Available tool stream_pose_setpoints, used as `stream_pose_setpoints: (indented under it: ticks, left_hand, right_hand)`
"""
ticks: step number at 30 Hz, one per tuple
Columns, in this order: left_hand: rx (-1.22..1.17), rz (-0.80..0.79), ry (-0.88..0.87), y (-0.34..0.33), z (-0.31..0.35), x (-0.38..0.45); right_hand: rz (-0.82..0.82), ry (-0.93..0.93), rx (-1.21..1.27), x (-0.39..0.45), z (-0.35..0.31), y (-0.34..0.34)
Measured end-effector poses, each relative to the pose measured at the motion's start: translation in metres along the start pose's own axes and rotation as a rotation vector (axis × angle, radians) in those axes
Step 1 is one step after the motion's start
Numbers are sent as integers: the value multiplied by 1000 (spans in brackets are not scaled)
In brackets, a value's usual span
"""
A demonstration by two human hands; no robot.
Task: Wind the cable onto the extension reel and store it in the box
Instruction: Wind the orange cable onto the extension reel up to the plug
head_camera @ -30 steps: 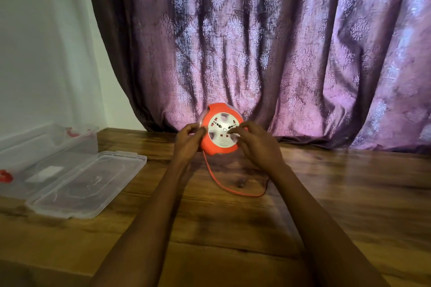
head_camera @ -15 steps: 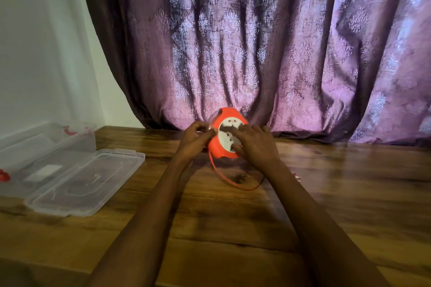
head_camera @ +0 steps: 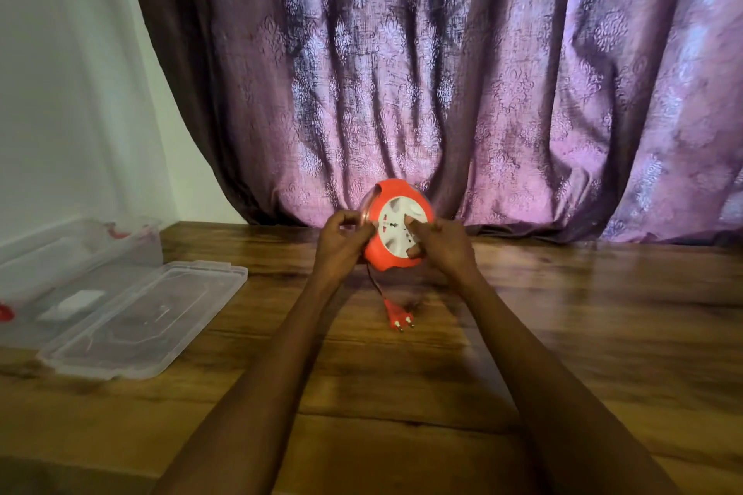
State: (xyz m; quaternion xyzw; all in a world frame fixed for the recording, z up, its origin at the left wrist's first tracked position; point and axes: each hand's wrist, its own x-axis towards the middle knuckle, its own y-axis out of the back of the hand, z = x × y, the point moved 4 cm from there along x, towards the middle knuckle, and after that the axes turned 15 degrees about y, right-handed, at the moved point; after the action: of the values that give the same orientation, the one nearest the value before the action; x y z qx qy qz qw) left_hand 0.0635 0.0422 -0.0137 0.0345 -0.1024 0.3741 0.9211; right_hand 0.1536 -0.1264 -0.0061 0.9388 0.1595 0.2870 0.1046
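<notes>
Both hands' grip holds reel (head_camera: 396,229), unlabelled.

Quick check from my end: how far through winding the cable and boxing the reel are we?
Nearly wound: only a short cable tail hangs from the reel, with the plug lying on the table. The left hand grips the reel's edge while right hand fingers turn the white face. Left: storing it in the open box, whose lid lies alongside.

Glossy orange plastic reel (head_camera: 396,229), clear smooth plastic box (head_camera: 80,253), polished dark wooden table (head_camera: 563,313), shiny patterned purple cloth curtain (head_camera: 442,72).
</notes>
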Motion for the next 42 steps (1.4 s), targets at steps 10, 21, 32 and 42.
stream_pose_setpoints:
  ticks: [10,21,32,42]
  left_hand:
    - [-99,18,167,28,-6,18]
    - [-38,-59,169,25,-2,15]
    - [-57,-148,91,2,-9,2]
    - [-101,-203,145,2,-18,6]
  right_hand:
    - [-318,1025,-796,-6,-15,-13]
    - [-335,994,-1080,-17,-23,-29]
    - [-140,609,-969,-9,-11,-15]
    - [-53,524,-861,-11,-11,-15]
